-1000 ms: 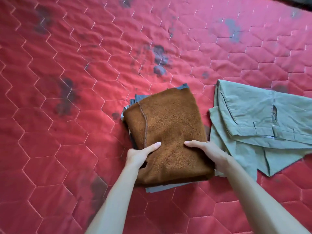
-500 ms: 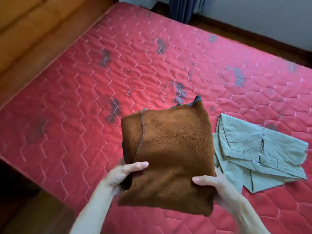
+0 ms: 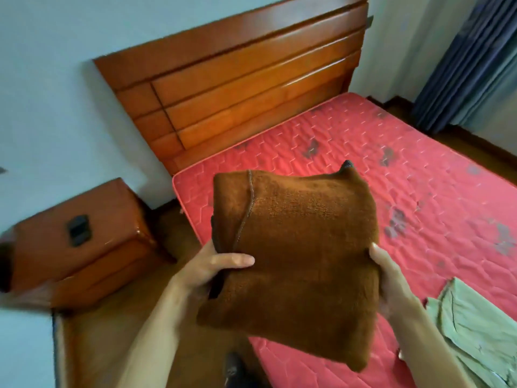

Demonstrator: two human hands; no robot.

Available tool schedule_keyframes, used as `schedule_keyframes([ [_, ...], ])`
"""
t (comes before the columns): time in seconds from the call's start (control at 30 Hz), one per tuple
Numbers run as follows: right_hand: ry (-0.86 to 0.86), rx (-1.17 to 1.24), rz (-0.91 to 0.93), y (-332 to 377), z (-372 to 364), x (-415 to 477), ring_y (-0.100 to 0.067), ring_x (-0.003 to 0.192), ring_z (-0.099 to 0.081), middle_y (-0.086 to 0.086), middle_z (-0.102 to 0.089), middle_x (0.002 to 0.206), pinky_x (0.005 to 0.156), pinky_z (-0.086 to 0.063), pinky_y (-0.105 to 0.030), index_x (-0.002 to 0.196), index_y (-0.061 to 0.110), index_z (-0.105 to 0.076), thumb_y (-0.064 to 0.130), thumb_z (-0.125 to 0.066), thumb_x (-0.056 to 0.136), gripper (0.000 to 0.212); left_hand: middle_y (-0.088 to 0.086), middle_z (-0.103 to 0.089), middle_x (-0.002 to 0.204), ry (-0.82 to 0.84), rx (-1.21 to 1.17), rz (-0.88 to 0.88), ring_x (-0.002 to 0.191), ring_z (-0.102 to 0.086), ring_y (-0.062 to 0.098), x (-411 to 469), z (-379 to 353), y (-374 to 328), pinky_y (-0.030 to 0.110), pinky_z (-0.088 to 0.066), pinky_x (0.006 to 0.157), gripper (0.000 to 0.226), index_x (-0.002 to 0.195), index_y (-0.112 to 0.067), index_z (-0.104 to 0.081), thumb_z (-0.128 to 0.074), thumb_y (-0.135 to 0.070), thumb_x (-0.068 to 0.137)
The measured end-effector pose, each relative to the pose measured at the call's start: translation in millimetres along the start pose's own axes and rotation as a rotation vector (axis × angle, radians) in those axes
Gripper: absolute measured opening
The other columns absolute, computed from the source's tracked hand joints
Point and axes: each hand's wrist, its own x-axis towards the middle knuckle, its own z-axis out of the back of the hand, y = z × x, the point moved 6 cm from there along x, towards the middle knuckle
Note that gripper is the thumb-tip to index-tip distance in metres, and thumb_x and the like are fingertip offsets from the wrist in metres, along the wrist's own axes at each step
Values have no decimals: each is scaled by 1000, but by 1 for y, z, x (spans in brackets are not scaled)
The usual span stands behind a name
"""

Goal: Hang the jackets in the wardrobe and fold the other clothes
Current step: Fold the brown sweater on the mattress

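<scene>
Head view, only one: left hand (image 3: 212,266) grips the left edge of the folded brown fleece (image 3: 293,247), thumb flat across the top face, fingers tucked under and hidden. Right hand (image 3: 389,278) grips the right edge the same way, thumb tip on the side, fingers hidden beneath. Both are closed round the bundle, nothing else in either. The fleece is in the air, clear of the red mattress (image 3: 363,152), partly over its near-left corner and partly over the wooden floor (image 3: 173,303), far end tipped up. A dark grey bit (image 3: 347,164) pokes out at the top far corner, probably another folded piece underneath; can't tell how many. Green garment (image 3: 475,334) lies on the mattress at lower right, folded loosely, apart from the bundle. Wooden headboard (image 3: 237,88), nightstand (image 3: 75,233) and blue curtain (image 3: 470,65) around; no wardrobe in frame. Risks, my read: support is at two side edges only, so the near edge sags and layers could slide out or unfold on a tilt. A hidden under-piece could drop to the floor. Motion blur at left hints at fast turning, which could swing the stack loose.
</scene>
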Motion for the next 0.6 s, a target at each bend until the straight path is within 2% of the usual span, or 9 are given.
schedule_keyframes([
  [0.07,103,61,10,-8,-47,24,-36,116,-62,-30,-63,123,98,-50,-47,125,-4,-63,40,-70,87,59,4,-76,108,-60,-16,-4,101,-73,23,-26,38,-14,33,-60,77,44,99,-33,-79,-90,-17,60],
  [0.1,179,122,17,-14,-65,37,-42,131,-47,-36,-48,137,111,-36,-52,139,-11,-45,33,-48,102,57,3,-76,108,-104,-33,1,101,-73,23,-38,61,-18,33,-60,78,57,103,-32,-77,-97,-31,49],
  [0.13,240,139,13,-25,-84,53,-44,134,-42,-39,-42,141,114,-31,-53,142,-12,-38,31,-44,104,58,2,-76,110,-152,-53,13,102,-73,23,-50,83,-21,35,-60,80,71,109,-31,-73,-98,-43,43],
  [0.17,257,142,-66,-40,-106,68,-42,127,-51,-39,-50,134,108,-40,-51,136,-11,-49,34,-61,95,62,2,-75,113,-195,-64,25,103,-72,23,-61,106,-24,36,-60,82,78,115,-32,-67,-96,-48,45],
  [0.23,296,5,-177,-66,-163,94,-37,105,-68,-32,-66,114,85,-57,-45,114,-4,-70,42,-90,63,71,0,-74,114,-274,-83,13,102,-73,22,-88,156,-34,37,-60,83,67,123,-31,-58,-88,-42,64],
  [0.3,352,-60,-227,-93,-217,119,-39,92,-72,-33,-69,105,73,-60,-44,103,-6,-74,38,-97,43,78,-5,-77,104,-357,-128,20,96,-74,19,-118,209,-43,34,-60,77,54,124,-30,-55,-81,-32,76],
  [0.37,268,-186,-227,-123,-255,152,-39,78,-73,-33,-70,94,60,-61,-43,91,-7,-76,35,-100,21,84,-7,-77,102,-421,-127,22,95,-75,18,-149,262,-50,33,-60,74,57,126,-30,-53,-81,-31,77],
  [0.47,284,-267,-280,-168,-328,191,-41,78,-72,-34,-69,96,62,-61,-46,90,-7,-76,34,-97,21,82,-9,-77,99,-500,-152,1,94,-75,19,-193,332,-65,34,-60,76,65,123,-34,-54,-87,-41,68],
  [0.6,327,-341,-294,-217,-421,234,-41,81,-71,-33,-69,99,62,-60,-46,107,-11,-65,35,-93,22,100,-13,-78,93,-622,-205,-56,89,-75,15,-240,411,-77,33,-61,77,43,113,-39,-57,-77,-32,75],
])
